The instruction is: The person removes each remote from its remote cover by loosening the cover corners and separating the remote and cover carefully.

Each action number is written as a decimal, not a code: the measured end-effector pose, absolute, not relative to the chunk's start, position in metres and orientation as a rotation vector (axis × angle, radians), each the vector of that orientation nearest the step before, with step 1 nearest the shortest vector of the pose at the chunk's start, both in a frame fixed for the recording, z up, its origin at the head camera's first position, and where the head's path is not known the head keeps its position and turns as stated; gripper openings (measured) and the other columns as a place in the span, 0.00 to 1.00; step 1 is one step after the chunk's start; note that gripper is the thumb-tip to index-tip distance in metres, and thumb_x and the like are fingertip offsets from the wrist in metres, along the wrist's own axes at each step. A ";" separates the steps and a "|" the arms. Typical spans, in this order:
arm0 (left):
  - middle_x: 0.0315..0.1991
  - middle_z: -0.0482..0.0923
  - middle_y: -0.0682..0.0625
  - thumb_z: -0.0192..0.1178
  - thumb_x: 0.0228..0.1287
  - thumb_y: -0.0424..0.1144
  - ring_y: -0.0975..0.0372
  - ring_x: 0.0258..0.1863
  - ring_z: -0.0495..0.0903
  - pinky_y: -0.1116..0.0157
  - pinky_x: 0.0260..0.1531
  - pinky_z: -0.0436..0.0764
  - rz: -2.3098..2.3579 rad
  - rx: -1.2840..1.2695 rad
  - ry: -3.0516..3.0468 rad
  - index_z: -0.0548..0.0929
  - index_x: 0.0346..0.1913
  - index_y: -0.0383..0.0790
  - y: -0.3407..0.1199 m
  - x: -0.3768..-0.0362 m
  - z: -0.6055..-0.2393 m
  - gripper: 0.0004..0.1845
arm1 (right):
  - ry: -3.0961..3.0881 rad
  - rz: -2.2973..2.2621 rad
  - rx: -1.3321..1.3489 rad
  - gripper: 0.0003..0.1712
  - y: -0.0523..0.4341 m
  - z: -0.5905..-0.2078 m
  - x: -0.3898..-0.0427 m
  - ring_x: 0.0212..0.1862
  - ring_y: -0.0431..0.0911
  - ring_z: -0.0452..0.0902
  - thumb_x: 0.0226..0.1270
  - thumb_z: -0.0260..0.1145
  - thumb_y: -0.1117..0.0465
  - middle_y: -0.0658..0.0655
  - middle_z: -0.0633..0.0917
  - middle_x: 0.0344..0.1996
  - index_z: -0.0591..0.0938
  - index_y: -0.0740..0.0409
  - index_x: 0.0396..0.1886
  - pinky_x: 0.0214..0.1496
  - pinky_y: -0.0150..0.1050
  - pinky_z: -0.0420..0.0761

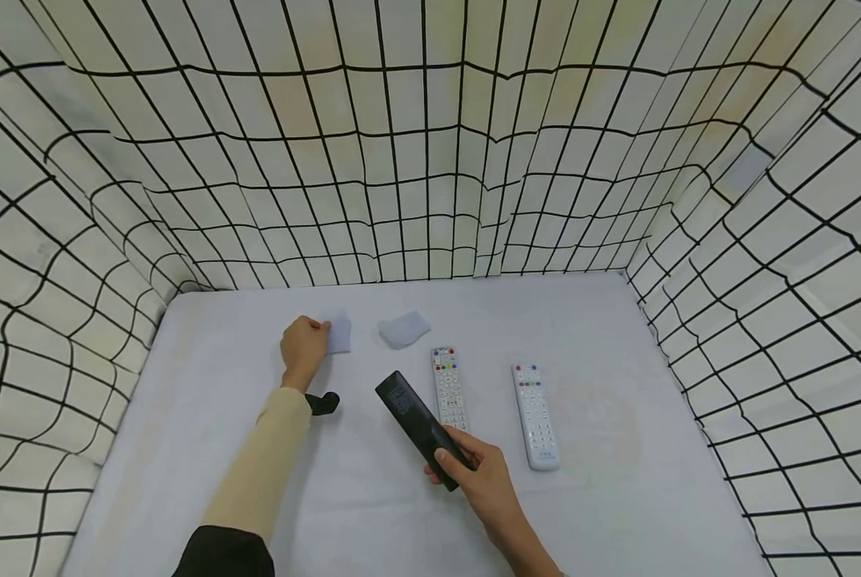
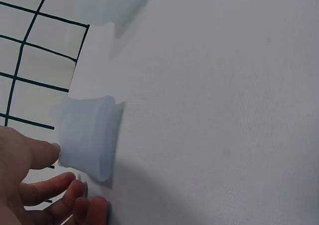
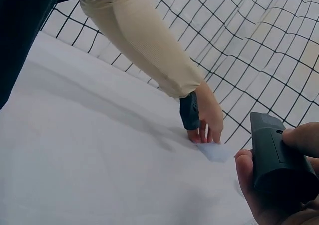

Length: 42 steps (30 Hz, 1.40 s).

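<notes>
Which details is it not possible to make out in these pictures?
Head view: near end of the left white remote, hidden behind the right hand.
Head view: print on the black remote, too small to read.
Left wrist view: top of the farther pale pad, cut off by the picture's upper edge.

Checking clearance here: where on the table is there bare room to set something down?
Bare: table right of the rightmost white remote, to the grid wall; and left of the left sleeve. Crowded: the middle, with right hand, black remote, other white remote and a pale cloth.
</notes>
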<state>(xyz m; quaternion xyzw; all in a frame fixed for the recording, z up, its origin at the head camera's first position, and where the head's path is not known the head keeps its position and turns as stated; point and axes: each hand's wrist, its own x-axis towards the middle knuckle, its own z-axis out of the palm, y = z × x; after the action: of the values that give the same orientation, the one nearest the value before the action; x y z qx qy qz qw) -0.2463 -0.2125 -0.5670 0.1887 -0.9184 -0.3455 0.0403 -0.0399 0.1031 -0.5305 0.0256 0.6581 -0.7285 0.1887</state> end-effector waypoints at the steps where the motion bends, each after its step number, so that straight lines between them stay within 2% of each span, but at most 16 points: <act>1: 0.50 0.83 0.29 0.53 0.79 0.43 0.37 0.50 0.82 0.44 0.49 0.79 -1.051 0.580 -2.825 0.81 0.53 0.24 -0.213 -0.244 -0.565 0.21 | 1.857 -2.043 0.069 0.34 0.103 -0.531 -0.040 0.44 0.48 0.91 0.73 0.71 0.54 0.69 0.87 0.56 0.74 0.63 0.73 0.50 0.35 0.88; 5: 0.58 0.76 0.26 0.49 0.79 0.43 0.33 0.59 0.72 0.41 0.56 0.74 -1.087 0.643 -2.793 0.75 0.63 0.25 -0.214 -0.230 -0.561 0.23 | 1.892 -2.014 0.043 0.31 0.103 -0.531 -0.041 0.45 0.50 0.90 0.75 0.69 0.54 0.69 0.88 0.53 0.76 0.60 0.73 0.50 0.35 0.87; 8: 0.59 0.73 0.27 0.50 0.77 0.40 0.35 0.61 0.67 0.42 0.59 0.68 -1.130 0.677 -2.705 0.74 0.65 0.27 -0.210 -0.216 -0.557 0.23 | 1.932 -1.989 0.004 0.30 0.103 -0.529 -0.043 0.46 0.55 0.89 0.76 0.68 0.54 0.71 0.87 0.51 0.76 0.59 0.72 0.50 0.35 0.87; 13: 0.57 0.78 0.31 0.52 0.75 0.36 0.38 0.57 0.73 0.45 0.57 0.69 -1.274 0.635 -2.599 0.77 0.64 0.28 -0.194 -0.189 -0.546 0.21 | 1.977 -1.954 -0.022 0.30 0.103 -0.525 -0.047 0.49 0.57 0.88 0.77 0.66 0.53 0.69 0.87 0.52 0.74 0.58 0.73 0.51 0.35 0.85; 19: 0.62 0.77 0.38 0.52 0.79 0.41 0.48 0.58 0.76 0.59 0.50 0.74 -1.645 0.651 -2.558 0.74 0.69 0.37 -0.170 -0.150 -0.525 0.22 | 1.988 -1.946 0.001 0.29 0.101 -0.523 -0.051 0.49 0.54 0.87 0.77 0.67 0.55 0.67 0.87 0.53 0.74 0.57 0.72 0.52 0.34 0.85; 22: 0.64 0.76 0.39 0.52 0.80 0.41 0.50 0.58 0.78 0.60 0.53 0.77 -1.846 0.656 -2.514 0.73 0.71 0.38 -0.159 -0.133 -0.516 0.22 | 2.010 -1.955 -0.004 0.28 0.098 -0.523 -0.052 0.49 0.52 0.86 0.76 0.67 0.56 0.67 0.87 0.54 0.74 0.56 0.71 0.53 0.33 0.85; 25: 0.65 0.76 0.38 0.54 0.81 0.41 0.57 0.54 0.82 0.59 0.58 0.81 -2.036 0.667 -2.436 0.72 0.72 0.38 -0.148 -0.119 -0.509 0.23 | 2.060 -1.960 -0.007 0.26 0.095 -0.523 -0.053 0.50 0.53 0.86 0.76 0.67 0.56 0.66 0.87 0.51 0.75 0.53 0.70 0.53 0.32 0.85; 30: 0.64 0.79 0.40 0.55 0.81 0.40 0.67 0.47 0.84 0.66 0.53 0.85 -2.292 0.615 -2.249 0.71 0.72 0.38 -0.133 -0.101 -0.499 0.22 | 2.198 -1.941 0.006 0.24 0.091 -0.522 -0.054 0.51 0.53 0.83 0.75 0.68 0.56 0.61 0.87 0.54 0.77 0.47 0.68 0.52 0.33 0.82; 33: 0.61 0.80 0.43 0.55 0.81 0.40 0.63 0.51 0.86 0.66 0.52 0.87 -2.385 0.544 -2.151 0.72 0.71 0.38 -0.123 -0.092 -0.494 0.22 | 2.304 -1.928 0.000 0.23 0.088 -0.522 -0.055 0.52 0.49 0.81 0.75 0.69 0.56 0.57 0.86 0.57 0.79 0.41 0.66 0.54 0.36 0.81; 36: 0.63 0.79 0.40 0.56 0.81 0.42 0.56 0.56 0.86 0.62 0.53 0.87 -2.452 0.476 -2.076 0.70 0.72 0.37 -0.114 -0.086 -0.490 0.24 | 2.380 -1.922 -0.024 0.23 0.084 -0.520 -0.054 0.56 0.47 0.80 0.75 0.69 0.59 0.52 0.85 0.59 0.79 0.38 0.66 0.60 0.40 0.81; 39: 0.67 0.76 0.36 0.57 0.80 0.43 0.54 0.58 0.86 0.60 0.53 0.88 -2.497 0.434 -2.034 0.68 0.73 0.37 -0.106 -0.080 -0.487 0.26 | 2.430 -1.923 -0.062 0.25 0.080 -0.517 -0.054 0.60 0.45 0.81 0.74 0.69 0.62 0.49 0.85 0.62 0.79 0.39 0.66 0.66 0.44 0.81; 42: 0.69 0.74 0.36 0.58 0.80 0.44 0.54 0.58 0.86 0.59 0.54 0.87 -2.538 0.423 -1.992 0.67 0.74 0.36 -0.100 -0.076 -0.486 0.28 | 2.526 -1.902 -0.132 0.25 0.077 -0.517 -0.053 0.60 0.45 0.83 0.72 0.70 0.65 0.50 0.85 0.61 0.80 0.44 0.66 0.65 0.46 0.83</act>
<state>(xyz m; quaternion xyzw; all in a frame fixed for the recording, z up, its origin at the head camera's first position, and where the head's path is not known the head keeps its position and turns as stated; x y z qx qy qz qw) -0.0759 -0.0997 -0.4855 0.1297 -0.6112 -0.7788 -0.0562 -0.0527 0.0767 -0.5166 -0.0417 0.7981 -0.6009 -0.0117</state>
